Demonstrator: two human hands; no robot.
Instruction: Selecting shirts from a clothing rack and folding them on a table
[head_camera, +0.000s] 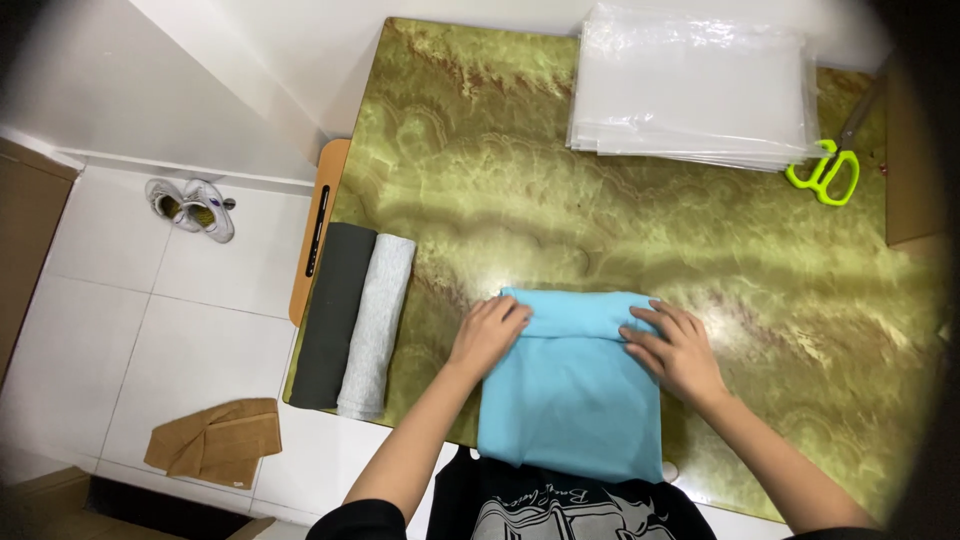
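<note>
Light-blue folded cloth (570, 395) lies flat on the green marbled stone table (560, 190), at the lower middle of the frame, with its near end hanging just over the table's front edge. Its long axis runs from the bottom of the frame upward, away from the person, and the far end is turned over into a soft fold or roll that crosses the cloth from side to side.

Both hands rest on that folded far end. The left hand (488, 335) presses the fold's left corner, fingers together and curled down onto the fabric. The right hand (678, 350) lies on the right corner, fingers slightly spread and flat, partly on the cloth and partly on the table beside it. Neither hand clamps the fabric; both lie on top. The bulk of the cloth stretches from the fingers back toward the person's body, and the two hands sit about equally near the fold.

The fabric looks smooth, thin and even in colour, with few creases.

At the left edge of the table lie a dark grey rolled cloth (332, 315) and a light grey rolled cloth (378, 325), side by side and touching.
</note>
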